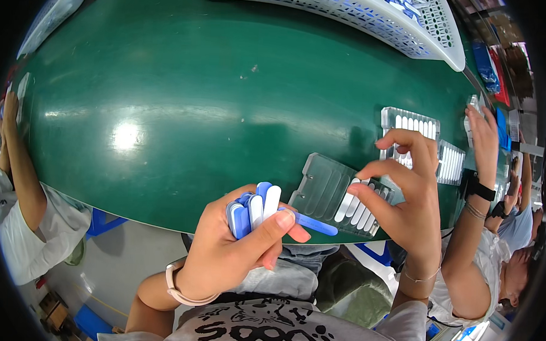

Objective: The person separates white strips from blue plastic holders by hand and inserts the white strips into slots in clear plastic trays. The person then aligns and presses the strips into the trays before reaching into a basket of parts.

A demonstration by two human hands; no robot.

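My left hand [237, 244] is closed round a bundle of blue and white round-ended strips [256, 211] that look like small nail files. A single blue strip [313, 225] sticks out to the right from under its fingers. In front of me, a clear slotted tray [318, 183] holds several white-faced strips in its right part, while slots show bare at its left. My right hand [412, 187] is over this tray, with thumb and forefinger at the upper end of the leftmost white strip [346, 206], which seems pinched; its other fingers are curled and raised.
Beyond my right hand lie a second filled clear tray [428, 119] and a third [450, 163]. A white perforated basket [374, 21] stands at the far edge of the green table [185, 107]. Co-workers' arms reach in at the left [24, 156] and right [481, 160].
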